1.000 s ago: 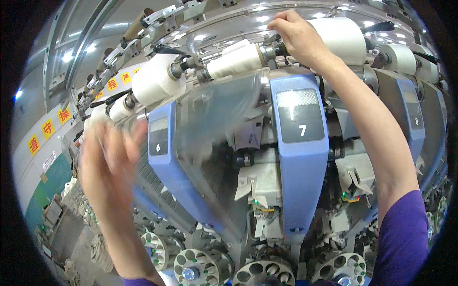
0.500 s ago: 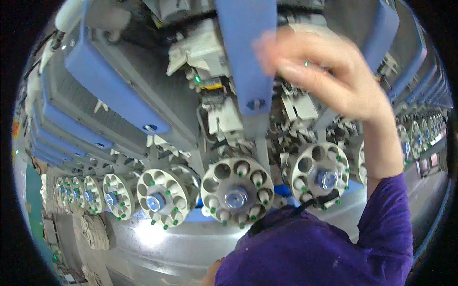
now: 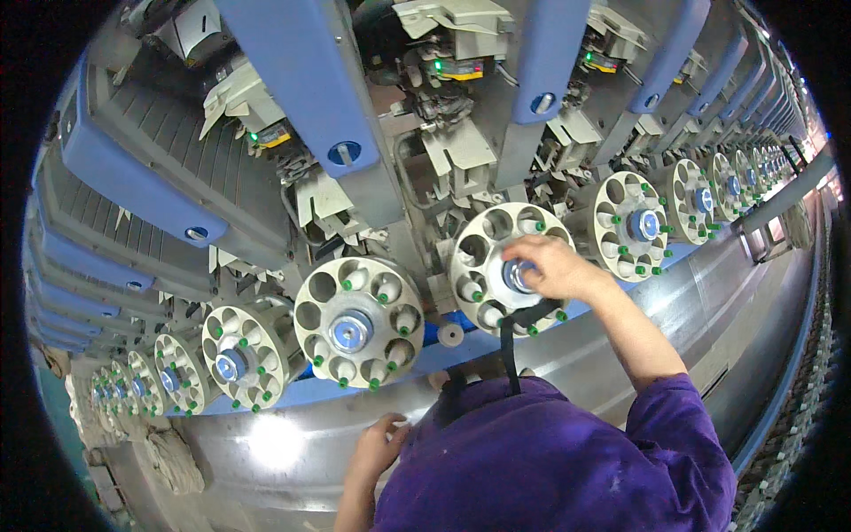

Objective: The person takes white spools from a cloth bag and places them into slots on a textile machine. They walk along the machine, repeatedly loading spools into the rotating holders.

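My right hand (image 3: 560, 268) reaches over a round cream bobbin magazine (image 3: 466, 232), its fingers bent and drawn together beside the blue hub (image 3: 517, 277). Whatever those fingers hold, if anything, is too small or hidden to make out. White bobbins with green tips (image 3: 472, 291) stand in several of this magazine's round pockets; other pockets show dark inside. Low beside my body, my left hand (image 3: 381, 446) has its fingers loosely bent and apart, with nothing visible in them. To the left of the right hand's magazine sits another magazine (image 3: 321, 315) with a blue hub.
A long row of similar magazines (image 3: 232, 364) runs off to both sides. Behind them rise blue machine panels (image 3: 301, 80) and metal mechanisms with small green lights. A dark strap (image 3: 509, 355) hangs before my purple shirt. Shiny metal flooring (image 3: 319, 479) lies below, with cloth bundles (image 3: 174, 461) at left.
My right hand has come down from in front of the blue panel to a magazine's hub. My left hand has come into fuller view. The view has shifted along the row.
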`<state>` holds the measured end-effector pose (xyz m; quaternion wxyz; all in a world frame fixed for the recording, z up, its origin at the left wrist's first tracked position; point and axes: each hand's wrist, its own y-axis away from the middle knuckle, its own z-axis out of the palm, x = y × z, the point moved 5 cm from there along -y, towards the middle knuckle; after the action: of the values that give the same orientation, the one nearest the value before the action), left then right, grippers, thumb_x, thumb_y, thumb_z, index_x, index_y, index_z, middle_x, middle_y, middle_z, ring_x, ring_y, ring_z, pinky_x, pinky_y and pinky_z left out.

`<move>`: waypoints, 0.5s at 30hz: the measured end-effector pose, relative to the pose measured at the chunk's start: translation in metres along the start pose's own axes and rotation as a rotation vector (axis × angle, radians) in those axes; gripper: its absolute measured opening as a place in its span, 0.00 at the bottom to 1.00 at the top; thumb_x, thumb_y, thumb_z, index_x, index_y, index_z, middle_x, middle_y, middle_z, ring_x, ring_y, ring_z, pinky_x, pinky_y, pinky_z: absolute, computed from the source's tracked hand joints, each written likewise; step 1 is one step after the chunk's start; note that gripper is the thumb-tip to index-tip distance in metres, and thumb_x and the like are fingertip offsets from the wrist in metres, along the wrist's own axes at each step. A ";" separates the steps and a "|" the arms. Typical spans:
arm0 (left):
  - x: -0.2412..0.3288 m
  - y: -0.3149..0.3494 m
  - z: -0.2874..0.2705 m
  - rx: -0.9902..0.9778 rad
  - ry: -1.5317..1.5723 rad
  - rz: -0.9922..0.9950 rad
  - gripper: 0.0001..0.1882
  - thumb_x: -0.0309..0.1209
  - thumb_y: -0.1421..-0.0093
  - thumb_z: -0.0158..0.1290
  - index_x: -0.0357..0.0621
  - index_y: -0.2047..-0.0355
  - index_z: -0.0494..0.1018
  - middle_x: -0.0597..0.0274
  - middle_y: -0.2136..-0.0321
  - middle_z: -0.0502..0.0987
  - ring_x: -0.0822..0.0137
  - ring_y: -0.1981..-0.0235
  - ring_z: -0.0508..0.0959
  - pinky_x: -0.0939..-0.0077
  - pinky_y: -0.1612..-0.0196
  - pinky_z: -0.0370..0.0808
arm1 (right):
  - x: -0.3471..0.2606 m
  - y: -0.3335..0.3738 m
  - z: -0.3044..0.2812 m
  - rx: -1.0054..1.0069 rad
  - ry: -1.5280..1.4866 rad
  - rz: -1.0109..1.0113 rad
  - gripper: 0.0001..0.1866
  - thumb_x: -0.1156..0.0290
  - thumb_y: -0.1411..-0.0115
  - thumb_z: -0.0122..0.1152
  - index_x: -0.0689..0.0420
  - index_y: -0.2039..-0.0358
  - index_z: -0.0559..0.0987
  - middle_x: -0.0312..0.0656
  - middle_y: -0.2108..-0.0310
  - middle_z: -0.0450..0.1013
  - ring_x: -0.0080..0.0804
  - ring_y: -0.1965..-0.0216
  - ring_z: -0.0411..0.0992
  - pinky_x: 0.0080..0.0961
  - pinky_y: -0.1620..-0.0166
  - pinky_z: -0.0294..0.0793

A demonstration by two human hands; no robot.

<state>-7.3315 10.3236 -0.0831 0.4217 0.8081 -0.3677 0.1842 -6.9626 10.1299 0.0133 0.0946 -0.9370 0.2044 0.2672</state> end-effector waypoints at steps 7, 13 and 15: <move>0.043 0.008 0.101 -0.106 0.003 0.042 0.18 0.39 0.42 0.54 0.42 0.54 0.74 0.46 0.60 0.78 0.50 0.57 0.78 0.61 0.55 0.73 | -0.012 0.021 0.048 -0.230 0.500 -0.033 0.09 0.63 0.48 0.60 0.45 0.66 0.81 0.42 0.35 0.52 0.50 0.32 0.42 0.67 0.36 0.35; 0.040 0.038 0.172 -0.039 0.104 -0.040 0.19 0.38 0.42 0.55 0.39 0.55 0.73 0.48 0.63 0.80 0.50 0.58 0.79 0.63 0.56 0.74 | 0.064 0.050 -0.045 0.128 -0.750 0.261 0.12 0.67 0.45 0.62 0.56 0.62 0.74 0.46 0.50 0.70 0.42 0.47 0.68 0.39 0.44 0.64; 0.042 0.042 0.192 -0.036 0.118 -0.077 0.19 0.38 0.42 0.55 0.40 0.55 0.73 0.48 0.63 0.80 0.50 0.59 0.79 0.63 0.56 0.74 | 0.070 0.057 -0.070 0.398 -0.272 0.073 0.18 0.69 0.46 0.61 0.58 0.55 0.72 0.46 0.54 0.72 0.43 0.52 0.72 0.36 0.47 0.69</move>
<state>-7.3376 10.1324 -0.1454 0.4638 0.8018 -0.3141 0.2082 -6.9006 10.0358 0.0300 0.2942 -0.8473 0.2723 0.3484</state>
